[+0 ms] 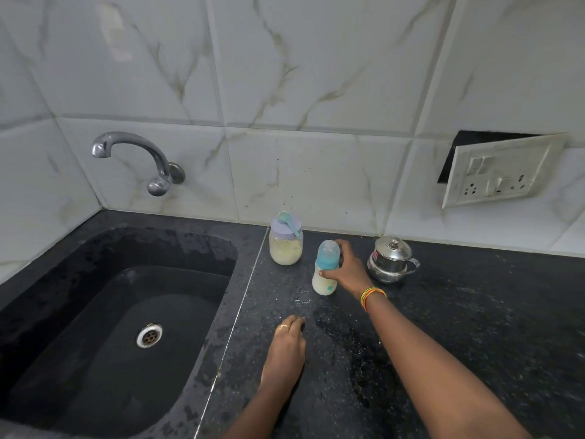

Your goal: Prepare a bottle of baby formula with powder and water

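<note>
The right hand [346, 269] closes its grip around the teal collar of the clear plastic baby bottle [323, 282]. The bottle stands upright on the black speckled stone tabletop [474, 327], dome-capped, with milky white liquid in its lower part. The left hand [286, 343] rests on the tabletop nearer the person, grip loose, holding nothing. Behind-left of the bottle stands a round clear jar [286, 248] of pale yellow powder, with a teal plastic scoop [289, 220] lying on its lilac lid. A lidded stainless steel pot [391, 259] stands to the right. A black basin sink [79, 248] adjoins at left, below a chrome wall tap [133, 144]. The white veined wall tiles [316, 74] carry a tilted socket plate [497, 174].
</note>
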The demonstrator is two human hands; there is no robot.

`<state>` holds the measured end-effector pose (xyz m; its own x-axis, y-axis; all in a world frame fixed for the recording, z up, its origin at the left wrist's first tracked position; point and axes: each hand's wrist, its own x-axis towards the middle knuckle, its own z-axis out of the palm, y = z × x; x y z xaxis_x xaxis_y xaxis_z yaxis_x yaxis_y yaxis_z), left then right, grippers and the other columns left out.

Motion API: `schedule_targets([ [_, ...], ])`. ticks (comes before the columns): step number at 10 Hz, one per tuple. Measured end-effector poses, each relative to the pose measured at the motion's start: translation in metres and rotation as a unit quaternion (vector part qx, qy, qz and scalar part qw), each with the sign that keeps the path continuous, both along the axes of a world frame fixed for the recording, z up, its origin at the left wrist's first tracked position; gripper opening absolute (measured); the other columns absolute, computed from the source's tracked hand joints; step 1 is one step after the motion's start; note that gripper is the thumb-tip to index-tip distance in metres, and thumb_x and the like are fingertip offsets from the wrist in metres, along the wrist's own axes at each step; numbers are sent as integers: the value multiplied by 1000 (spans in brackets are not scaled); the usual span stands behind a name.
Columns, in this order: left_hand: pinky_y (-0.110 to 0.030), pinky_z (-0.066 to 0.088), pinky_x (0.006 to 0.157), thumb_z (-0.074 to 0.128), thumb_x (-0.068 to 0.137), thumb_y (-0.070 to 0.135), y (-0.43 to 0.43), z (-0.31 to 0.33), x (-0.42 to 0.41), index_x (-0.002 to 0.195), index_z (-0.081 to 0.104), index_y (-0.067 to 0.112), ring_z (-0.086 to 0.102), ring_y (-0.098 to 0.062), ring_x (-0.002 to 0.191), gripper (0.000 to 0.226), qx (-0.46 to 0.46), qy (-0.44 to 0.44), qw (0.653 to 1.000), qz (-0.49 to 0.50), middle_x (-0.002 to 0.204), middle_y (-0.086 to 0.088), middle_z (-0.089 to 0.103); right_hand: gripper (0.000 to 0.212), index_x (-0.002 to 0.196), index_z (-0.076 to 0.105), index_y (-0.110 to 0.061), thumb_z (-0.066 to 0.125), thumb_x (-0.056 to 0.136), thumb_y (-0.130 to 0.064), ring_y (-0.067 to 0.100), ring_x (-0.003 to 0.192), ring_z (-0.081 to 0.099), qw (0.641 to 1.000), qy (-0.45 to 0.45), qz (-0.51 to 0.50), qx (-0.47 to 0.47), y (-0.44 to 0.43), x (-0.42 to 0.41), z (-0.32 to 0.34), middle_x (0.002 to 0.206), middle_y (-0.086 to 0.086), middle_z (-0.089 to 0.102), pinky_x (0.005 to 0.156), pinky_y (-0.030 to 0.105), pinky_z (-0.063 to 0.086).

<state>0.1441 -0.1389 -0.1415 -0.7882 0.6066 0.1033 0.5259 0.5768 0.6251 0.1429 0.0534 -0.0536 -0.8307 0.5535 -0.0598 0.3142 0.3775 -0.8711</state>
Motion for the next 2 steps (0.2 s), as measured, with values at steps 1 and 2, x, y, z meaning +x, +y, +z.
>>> schedule_targets([
  [1, -22, 26, 112, 35, 98, 13, -1, 11, 6, 140, 39, 14, 34, -12, 134, 42, 19, -4, 1000, -17, 146, -1, 37, 72, 129, 35, -26, 79, 72, -33, 20, 113, 52, 999, -2, 2, -41, 3, 4, 4, 123, 0, 52, 101, 41, 43],
  [2, -25, 27, 112, 36, 98, 14, 10, 32, -3, 140, 38, 15, 34, -14, 135, 42, 4, 8, 999, -42, 146, -1, 37, 62, 137, 33, -22, 58, 87, -49, 19, 116, 47, 999, -18, -18, -26, 4, 4, 9, 123, -2, 48, 103, 40, 38],
])
